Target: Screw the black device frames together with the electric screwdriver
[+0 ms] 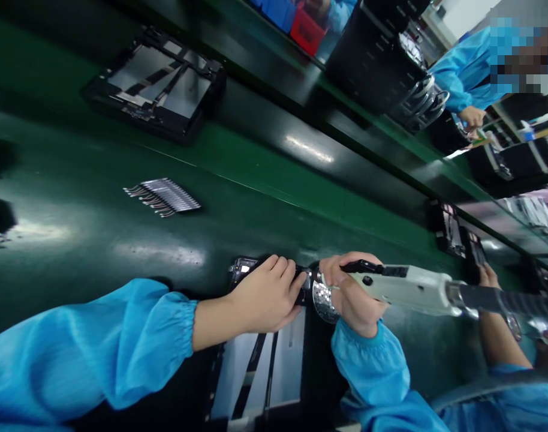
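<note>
Left hand (265, 297) is closed over the top edge of a black-framed display panel (249, 375), fingers curled down on the dark frame. Right hand (352, 294) is gripping a white electric screwdriver (404, 287), tip right by the left fingers. Round perforated metal disc (324, 303) sits between the hands, partly behind the right hand; exact part unclear. Panel lies on the green counter (76, 264), under both forearms in blue sleeves (94, 354). Further up the counter: a second black-framed panel (152, 84) and a fanned row of flat flex cables (161, 197). Screwdriver's black cable (503, 300) runs off right. Across the counter, a co-worker's hand (470, 117) in a blue sleeve, with black cases (373, 60) beside it. Another person's hand (487, 276) is past the screwdriver, near more panels (451, 231).
</note>
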Tool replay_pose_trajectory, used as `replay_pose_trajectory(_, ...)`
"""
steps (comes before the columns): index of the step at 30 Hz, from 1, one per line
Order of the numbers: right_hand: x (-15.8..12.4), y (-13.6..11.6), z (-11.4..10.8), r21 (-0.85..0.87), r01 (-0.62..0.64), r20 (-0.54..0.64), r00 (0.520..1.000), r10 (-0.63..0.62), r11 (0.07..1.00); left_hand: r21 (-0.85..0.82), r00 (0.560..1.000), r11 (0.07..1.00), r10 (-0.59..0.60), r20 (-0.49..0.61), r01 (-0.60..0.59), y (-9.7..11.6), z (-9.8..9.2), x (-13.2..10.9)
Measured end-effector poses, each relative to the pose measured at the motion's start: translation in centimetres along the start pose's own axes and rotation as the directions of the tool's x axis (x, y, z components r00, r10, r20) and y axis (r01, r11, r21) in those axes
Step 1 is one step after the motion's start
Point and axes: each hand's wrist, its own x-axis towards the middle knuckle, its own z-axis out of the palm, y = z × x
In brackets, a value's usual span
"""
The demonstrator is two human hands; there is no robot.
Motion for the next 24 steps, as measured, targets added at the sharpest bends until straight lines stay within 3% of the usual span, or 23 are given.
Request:
replay_pose_trajectory(11,0.1,-0.1,-0.1,0.034,0.022,-0.008,1.0,-0.022,0.999,-0.004,1.0,1.0,0.003,-0.01,-0.003,-0.1,0.0,0.0)
replay_pose_trajectory(19,0.0,-2.0,-5.4,-0.107,0.087,-0.133,0.986,-0.101,0.99,-0.013,1.0,1.0,0.007,-0.015,-0.007,-0.1,0.1,-0.1)
replay_pose_trajectory(24,0.2,-0.8,-6.2,-0.125,0.036,-0.196,0.979,-0.06,0.992,-0.006,0.999,1.0,0.008,-0.04,-0.008,-0.2,0.1,-0.1)
